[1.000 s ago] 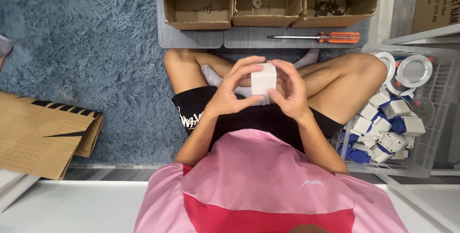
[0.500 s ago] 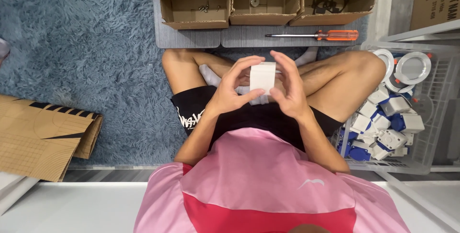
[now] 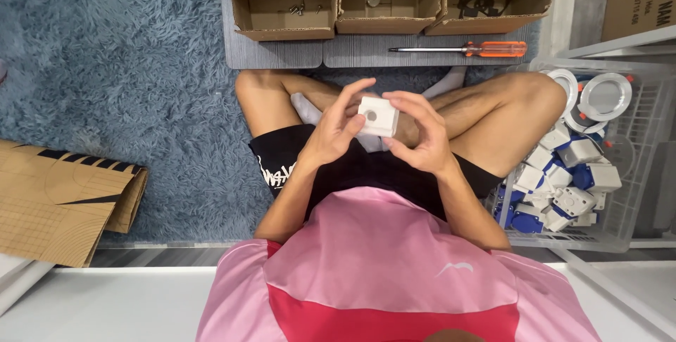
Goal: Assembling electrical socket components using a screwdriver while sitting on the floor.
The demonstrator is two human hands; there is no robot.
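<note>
White plastic block [image 3: 378, 116], pinched between left hand [image 3: 336, 133], right hand [image 3: 421, 138]

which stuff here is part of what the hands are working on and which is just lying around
In hand:
small white square plastic block with a round hole
left hand
right hand

Lying about:
orange-handled screwdriver
clear plastic crate of white and blue parts
three open cardboard boxes
flattened brown cardboard

Both hands [image 3: 380, 134] have tilted the white block [image 3: 378, 116], showing its hole.
</note>
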